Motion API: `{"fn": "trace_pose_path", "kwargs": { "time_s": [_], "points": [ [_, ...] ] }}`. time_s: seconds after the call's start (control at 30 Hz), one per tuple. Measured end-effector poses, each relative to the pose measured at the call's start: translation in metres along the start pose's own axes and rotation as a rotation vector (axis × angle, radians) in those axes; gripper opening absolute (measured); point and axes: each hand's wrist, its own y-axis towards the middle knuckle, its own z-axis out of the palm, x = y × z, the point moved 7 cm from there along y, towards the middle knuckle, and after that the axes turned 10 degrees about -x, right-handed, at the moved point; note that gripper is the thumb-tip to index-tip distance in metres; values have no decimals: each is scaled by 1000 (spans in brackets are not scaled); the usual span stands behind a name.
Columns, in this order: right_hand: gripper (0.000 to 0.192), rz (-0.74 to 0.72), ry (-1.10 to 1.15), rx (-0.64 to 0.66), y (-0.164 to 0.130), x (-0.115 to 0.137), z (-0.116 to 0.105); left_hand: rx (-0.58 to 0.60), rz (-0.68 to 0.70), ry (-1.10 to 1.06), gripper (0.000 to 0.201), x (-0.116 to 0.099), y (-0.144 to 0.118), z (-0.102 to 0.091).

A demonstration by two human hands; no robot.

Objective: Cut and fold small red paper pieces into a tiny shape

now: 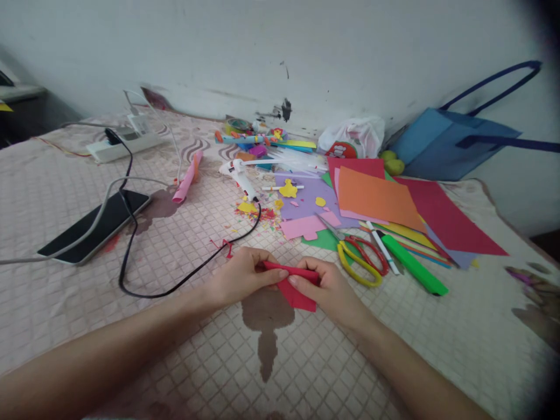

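Observation:
A piece of red paper (301, 296), apparently folded along its top edge, is held up between both hands over the table. My left hand (247, 275) pinches its left end, thumb in front and fingers behind. On the opposite end, my right hand (321, 284) grips the paper in the same way, the two thumbs nearly meeting. Beyond the hands lie scissors (361, 256) with one yellow and one red handle. Beside them are a white marker (382, 248) and a green cutter knife (413, 265).
A white glue gun (240, 179) trails a black cord near paper scraps (262, 213). Coloured sheets (378, 198) are stacked right of it. At left are a phone (96, 227) and a power strip (126, 146). A blue bag (446, 146) stands at the back right. Someone else's hand (540, 289) shows at the right edge.

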Motion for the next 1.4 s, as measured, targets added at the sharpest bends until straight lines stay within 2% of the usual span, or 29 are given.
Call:
{"fn": "trace_pose_path", "kwargs": {
  "time_s": [0.13, 0.23, 0.33, 0.47, 0.53, 0.57, 0.67, 0.73, 0.8, 0.97, 1.07, 1.17, 1.3, 1.4],
  "points": [
    [19, 71, 36, -4, 2, -4, -1, -78, -47, -35, 34, 6, 3, -6],
    [17, 105, 16, -10, 2, -10, 1, -72, -66, -74, 31, 6, 5, -7],
    [14, 86, -20, -9, 2, -10, 2, -32, -62, -51, 27, 5, 6, -6],
    [15, -3, -107, 107, 3, 1, -5, -68, -97, -132, 28, 6, 8, -9],
    [14, -108, -298, 124, 7, 7, -25, -89, -126, -211, 29, 8, 9, -10],
    [12, -139, -418, 66, 10, 8, -42, -97, -133, -240, 29, 9, 9, -10],
    [17, -237, -761, -273, 19, 9, -104, -112, -138, -254, 29, 9, 11, -11],
    [25, -222, -897, -375, 22, 1, -132, -113, -126, -260, 29, 6, 13, -10],
    [29, -191, -919, -350, 25, -9, -144, -119, -107, -264, 30, -1, 16, -8],
    [28, -89, -923, -308, 26, -23, -149, -115, -53, -264, 28, -22, 28, -4],
    [26, -76, -906, -328, 26, -25, -154, -89, -19, -280, 31, -30, 37, -3],
    [24, -52, -785, -309, 25, -26, -160, -129, -12, -293, 32, -29, 42, -9],
    [28, -13, -280, -279, 21, -14, -155, -139, -44, -303, 32, -26, 40, -12],
    [33, 0, 27, -239, 20, 0, -124, -105, -52, -302, 29, -25, 36, -9]
  ]
}}
